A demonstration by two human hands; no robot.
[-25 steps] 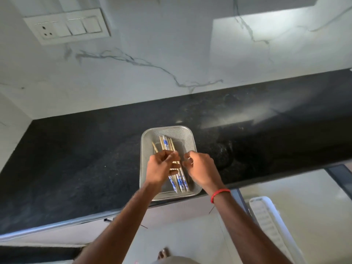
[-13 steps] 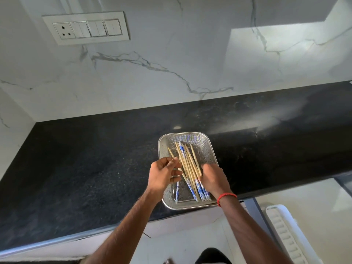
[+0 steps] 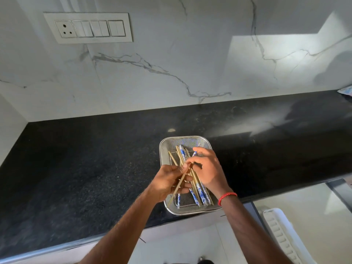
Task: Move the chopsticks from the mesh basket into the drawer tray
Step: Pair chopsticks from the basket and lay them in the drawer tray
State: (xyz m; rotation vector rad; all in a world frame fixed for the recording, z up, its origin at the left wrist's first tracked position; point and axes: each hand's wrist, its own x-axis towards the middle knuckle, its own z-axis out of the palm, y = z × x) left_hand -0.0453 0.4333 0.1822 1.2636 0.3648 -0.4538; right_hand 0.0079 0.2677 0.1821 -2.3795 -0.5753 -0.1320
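A silver mesh basket (image 3: 204, 141) sits at the front edge of the black counter and holds several bamboo chopsticks (image 3: 198, 189) with blue-and-white patterned ends. My left hand (image 3: 167, 182) is over the basket's left side, fingers closed on one plain chopstick that slants down to the left. My right hand (image 3: 208, 169) hovers over the bundle, thumb and forefinger pinching the top end of that same slanted chopstick, with the other fingers spread. The white slotted drawer tray (image 3: 280, 231) shows at the lower right, below counter level.
The black stone counter (image 3: 85, 168) runs left to right against a white marble wall with a switch panel (image 3: 88, 28). A small blue-and-white object (image 3: 345, 91) lies at the counter's far right edge. Pale floor shows below the counter.
My hands have come together over the basket; one chopstick has been lifted out of the bundle and now slants between both hands. My right hand moved up from the bundle's lower end.
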